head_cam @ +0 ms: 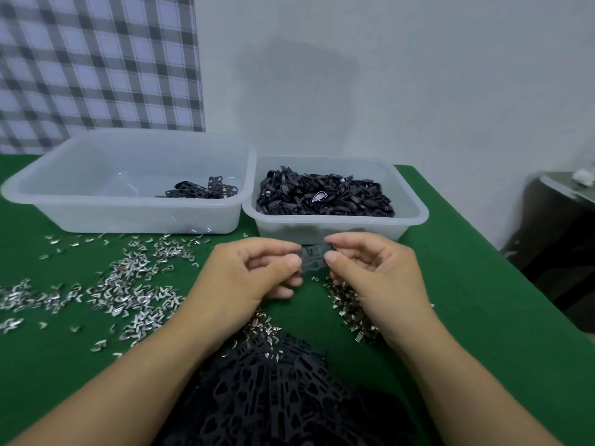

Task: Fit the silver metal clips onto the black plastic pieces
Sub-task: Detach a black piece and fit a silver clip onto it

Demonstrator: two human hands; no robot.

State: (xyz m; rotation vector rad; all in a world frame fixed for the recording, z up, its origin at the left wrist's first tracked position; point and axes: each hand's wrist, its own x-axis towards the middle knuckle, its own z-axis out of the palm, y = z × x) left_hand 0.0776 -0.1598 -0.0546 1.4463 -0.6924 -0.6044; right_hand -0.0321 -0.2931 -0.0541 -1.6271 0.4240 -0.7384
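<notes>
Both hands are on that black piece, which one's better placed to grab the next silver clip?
Probably right. The right hand pinches the black piece with a clip pile close beneath it; the scattered clips beside the left hand lie farther out.

Brightness: moderate, soft, even indoor light.
Source: seemingly overhead and behind — broad faint shadow on the white wall (pixel 309 91).
Shadows: soft-edged on the green table (pixel 467 284) beneath both forearms.
Glare: glints across the silver metal clips (pixel 128 294); pale sheen inside the left bin (pixel 96 214).
Blur: slight smear on the black plastic piece (pixel 314 260) pinched between left hand (pixel 254 278) and right hand (pixel 373 278).
Distortion: wide-angle bowing at the edges — checked cloth (pixel 96 66) lines curved.
</notes>
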